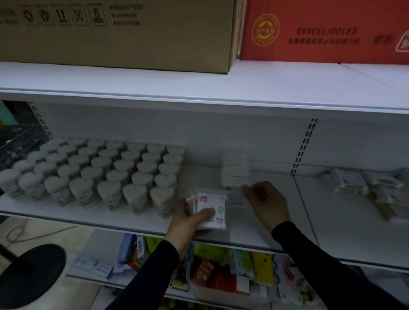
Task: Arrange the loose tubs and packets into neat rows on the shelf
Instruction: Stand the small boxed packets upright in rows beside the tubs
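Several heart-shaped white tubs (138,180) stand in neat rows on the left of the white shelf (251,228). My left hand (190,221) grips a fanned stack of clear cotton-swab packets (210,208) just right of the tubs, thumb on top. My right hand (267,202) pinches the edge of one packet (236,197) lying flat on the shelf. Behind it a stack of packets (234,168) stands against the back wall. Loose packets (373,187) lie scattered at the right.
A brown carton (119,33) and a red carton (329,20) sit on the upper shelf. The lower shelf holds mixed colourful packs and a clear bin (220,276). A black round stand base (26,273) is on the floor at left.
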The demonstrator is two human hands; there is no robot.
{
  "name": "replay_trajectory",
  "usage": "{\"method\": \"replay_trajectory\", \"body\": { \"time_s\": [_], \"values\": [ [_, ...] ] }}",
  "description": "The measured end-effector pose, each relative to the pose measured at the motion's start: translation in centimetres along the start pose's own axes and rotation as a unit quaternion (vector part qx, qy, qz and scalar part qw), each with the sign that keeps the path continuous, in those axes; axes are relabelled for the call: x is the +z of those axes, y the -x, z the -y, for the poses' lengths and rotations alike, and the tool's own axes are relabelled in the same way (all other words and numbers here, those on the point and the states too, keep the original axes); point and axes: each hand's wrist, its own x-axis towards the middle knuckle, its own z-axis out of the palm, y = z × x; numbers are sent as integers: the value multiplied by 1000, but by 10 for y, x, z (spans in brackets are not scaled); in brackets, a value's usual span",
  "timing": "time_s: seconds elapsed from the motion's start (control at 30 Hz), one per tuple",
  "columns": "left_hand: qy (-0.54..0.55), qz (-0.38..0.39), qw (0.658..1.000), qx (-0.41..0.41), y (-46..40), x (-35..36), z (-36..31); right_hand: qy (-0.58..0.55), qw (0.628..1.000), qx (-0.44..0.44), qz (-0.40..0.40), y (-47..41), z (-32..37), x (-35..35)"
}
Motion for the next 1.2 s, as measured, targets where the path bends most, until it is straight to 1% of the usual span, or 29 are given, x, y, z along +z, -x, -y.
{"method": "replay_trajectory", "body": {
  "time_s": [0.07,0.13,0.2,0.27,0.43,0.6,0.77,0.83,0.93,1.03,1.2],
  "values": [
    [0,0,1000,14,2,5,-3,-36,995,4,93,7,8,-2],
    [-4,3,1000,24,3,10,-6,-78,980,18,184,14,16,-1],
    [-17,8,999,31,4,15,-8,-93,970,22,225,18,21,1],
    [-20,6,999,28,3,16,-7,-110,965,25,235,20,23,2],
    [22,12,1000,3,5,20,-9,-214,947,78,226,20,21,-1],
    [45,-25,999,4,3,19,-5,-247,940,84,219,23,21,-4],
    [49,-72,996,24,-1,3,-4,-274,947,75,152,15,7,-15],
    [52,-91,994,24,0,-3,-5,-247,959,63,121,12,-3,-18],
    [43,-98,994,22,2,-6,-3,-127,987,37,96,11,-14,-14],
    [34,-91,995,22,5,-6,1,-42,996,30,76,13,-20,-4],
    [41,-90,995,14,6,-7,1,-30,998,44,41,10,-20,9]
  ]
}}
